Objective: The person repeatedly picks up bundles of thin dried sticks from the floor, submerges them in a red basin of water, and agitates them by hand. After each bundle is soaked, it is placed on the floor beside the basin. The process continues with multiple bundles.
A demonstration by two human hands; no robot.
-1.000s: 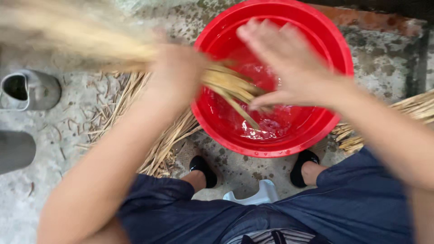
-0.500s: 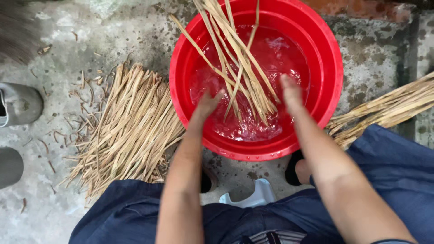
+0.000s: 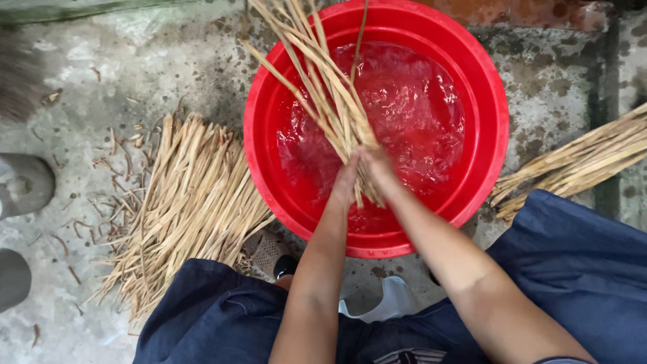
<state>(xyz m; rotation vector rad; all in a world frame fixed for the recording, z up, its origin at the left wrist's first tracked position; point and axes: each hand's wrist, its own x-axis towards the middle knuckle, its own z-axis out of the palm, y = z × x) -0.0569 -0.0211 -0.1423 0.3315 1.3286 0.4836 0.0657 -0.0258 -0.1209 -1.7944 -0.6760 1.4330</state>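
Over the red basin [image 3: 486,101], left hand [image 3: 347,176] and right hand [image 3: 375,164] clamp together on a straw bundle [image 3: 323,87]

Reed bundle [image 3: 323,87] tips cut off at top edge; both hands' fingers hidden among stalks.

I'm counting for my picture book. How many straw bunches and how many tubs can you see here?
Red tub of water: 1
Straw bunches: 3, namely the bunch in the tub gripped by the left hand and right hand, the pile on the ground left of the tub, and the bundle right of it.
Total: 4
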